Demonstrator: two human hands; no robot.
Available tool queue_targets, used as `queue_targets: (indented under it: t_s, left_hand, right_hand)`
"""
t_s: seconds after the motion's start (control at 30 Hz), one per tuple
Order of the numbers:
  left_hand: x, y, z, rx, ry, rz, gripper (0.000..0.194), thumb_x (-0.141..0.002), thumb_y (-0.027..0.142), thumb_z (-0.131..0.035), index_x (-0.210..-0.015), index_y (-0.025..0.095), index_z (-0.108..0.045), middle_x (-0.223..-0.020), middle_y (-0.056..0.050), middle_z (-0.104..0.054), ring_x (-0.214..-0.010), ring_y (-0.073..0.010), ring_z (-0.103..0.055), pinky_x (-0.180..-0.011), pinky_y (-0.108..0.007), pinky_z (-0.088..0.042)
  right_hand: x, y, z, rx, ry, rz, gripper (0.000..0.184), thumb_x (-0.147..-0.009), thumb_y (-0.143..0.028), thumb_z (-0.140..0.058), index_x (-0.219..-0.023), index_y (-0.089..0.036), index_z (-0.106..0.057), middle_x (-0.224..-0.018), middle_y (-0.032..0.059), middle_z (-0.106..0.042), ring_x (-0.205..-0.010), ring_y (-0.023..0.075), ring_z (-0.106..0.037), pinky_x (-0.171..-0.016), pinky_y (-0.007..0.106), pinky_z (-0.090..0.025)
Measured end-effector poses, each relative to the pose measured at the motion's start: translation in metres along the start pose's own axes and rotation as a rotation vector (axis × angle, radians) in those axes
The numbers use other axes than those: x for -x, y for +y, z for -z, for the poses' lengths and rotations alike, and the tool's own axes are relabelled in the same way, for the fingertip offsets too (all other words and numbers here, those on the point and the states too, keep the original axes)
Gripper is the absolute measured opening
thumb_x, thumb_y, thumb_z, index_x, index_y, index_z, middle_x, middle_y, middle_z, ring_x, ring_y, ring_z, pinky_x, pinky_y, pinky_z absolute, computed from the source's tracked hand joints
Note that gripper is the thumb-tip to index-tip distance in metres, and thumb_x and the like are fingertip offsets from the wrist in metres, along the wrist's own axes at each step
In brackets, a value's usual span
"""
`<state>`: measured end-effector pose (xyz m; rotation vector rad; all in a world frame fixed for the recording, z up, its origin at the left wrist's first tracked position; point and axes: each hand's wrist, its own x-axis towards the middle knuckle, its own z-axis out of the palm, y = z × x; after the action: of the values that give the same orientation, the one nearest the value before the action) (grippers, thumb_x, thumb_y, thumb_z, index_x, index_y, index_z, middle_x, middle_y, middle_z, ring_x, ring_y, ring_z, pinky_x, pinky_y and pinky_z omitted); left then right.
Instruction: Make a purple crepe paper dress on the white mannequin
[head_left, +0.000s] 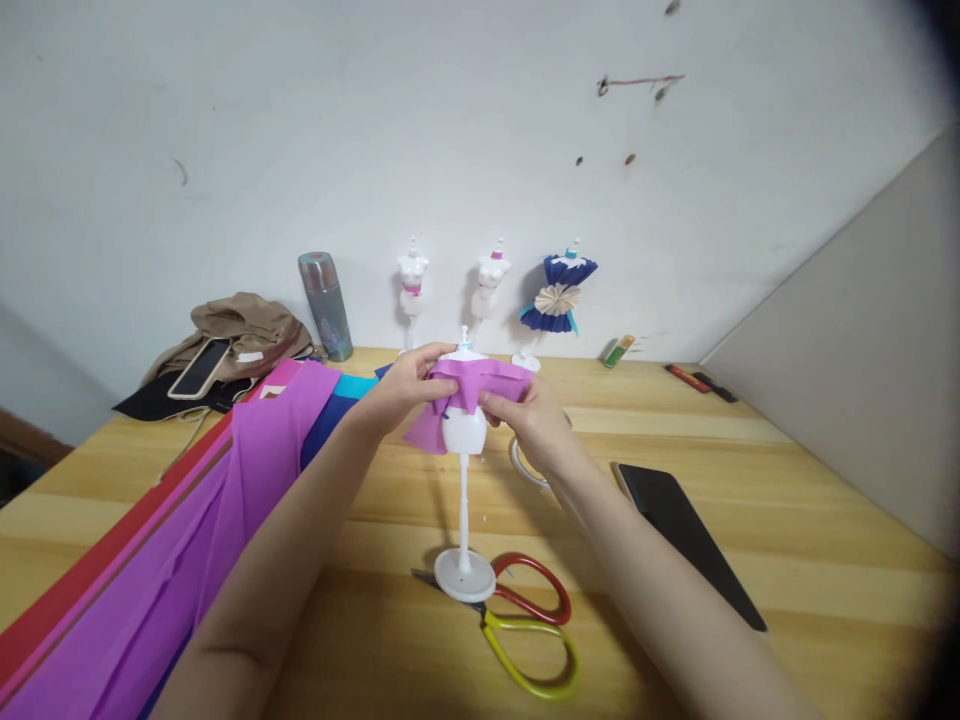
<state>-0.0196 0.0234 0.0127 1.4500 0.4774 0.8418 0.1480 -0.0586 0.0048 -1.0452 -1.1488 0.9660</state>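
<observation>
A small white mannequin stand is upright on the wooden table, its round base resting partly on scissors with red and yellow handles. A strip of purple crepe paper is wrapped around its chest. My left hand pinches the paper on the left side of the bust. From the right, my right hand presses the same paper with closed fingers.
Long sheets of purple, pink, red and blue paper lie at the left. Against the back wall stand two bare mannequins, a dressed one and a metal flask. A dark phone lies at the right, a bag with a phone at back left.
</observation>
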Motion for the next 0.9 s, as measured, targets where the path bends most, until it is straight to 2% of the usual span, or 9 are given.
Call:
queue_targets:
  t_s: [0.2, 0.37, 0.63, 0.8, 0.9]
  left_hand:
    - [0.000, 0.000, 0.000, 0.023, 0.024, 0.001, 0.057, -0.063, 0.025, -0.083, -0.116, 0.014, -0.066, -0.092, -0.005, -0.071, -0.091, -0.0184, -0.066, -0.084, -0.029, -0.048]
    - [0.001, 0.002, 0.000, 0.005, 0.037, -0.011, 0.057, -0.063, 0.024, -0.083, -0.116, 0.015, -0.066, -0.092, -0.005, -0.071, -0.091, -0.0180, -0.066, -0.083, -0.028, -0.048]
    - [0.002, 0.002, -0.002, 0.016, 0.021, -0.019, 0.058, -0.064, 0.025, -0.083, -0.118, 0.013, -0.067, -0.101, -0.007, -0.071, -0.094, -0.0183, -0.065, -0.082, -0.028, -0.048]
    - [0.002, 0.002, 0.000, -0.001, -0.004, -0.034, 0.065, -0.065, 0.030, -0.085, -0.124, 0.014, -0.066, -0.111, -0.010, -0.071, -0.104, -0.0225, -0.064, -0.087, -0.030, -0.049]
    - [0.002, 0.002, 0.002, 0.001, -0.028, -0.035, 0.066, -0.065, 0.032, -0.086, -0.126, 0.014, -0.066, -0.115, -0.011, -0.071, -0.109, -0.0244, -0.065, -0.090, -0.031, -0.048]
  right_hand:
    - [-0.003, 0.008, 0.000, 0.019, 0.046, 0.036, 0.030, -0.063, -0.036, -0.080, -0.078, -0.017, -0.063, -0.057, -0.0057, -0.053, -0.054, 0.0109, -0.045, -0.053, 0.027, -0.036]
    - [-0.005, 0.012, 0.003, -0.061, 0.083, 0.041, 0.042, -0.058, -0.034, -0.086, -0.090, -0.021, -0.062, -0.072, -0.0028, -0.065, -0.062, 0.0144, -0.055, -0.055, 0.027, -0.043]
    - [-0.001, 0.012, 0.004, -0.126, 0.013, -0.054, 0.027, -0.062, -0.036, -0.086, -0.078, -0.019, -0.072, -0.064, -0.0011, -0.068, -0.057, 0.0136, -0.056, -0.058, 0.030, -0.047]
    - [0.003, 0.009, -0.004, -0.384, -0.094, -0.181, 0.033, -0.057, -0.032, -0.091, -0.084, -0.021, -0.075, -0.081, 0.0015, -0.076, -0.072, 0.0177, -0.067, -0.074, 0.033, -0.055]
    - [0.004, 0.009, -0.008, -0.457, -0.123, -0.224, 0.038, -0.057, -0.031, -0.092, -0.090, -0.023, -0.075, -0.087, 0.0021, -0.078, -0.079, 0.0202, -0.071, -0.079, 0.035, -0.057]
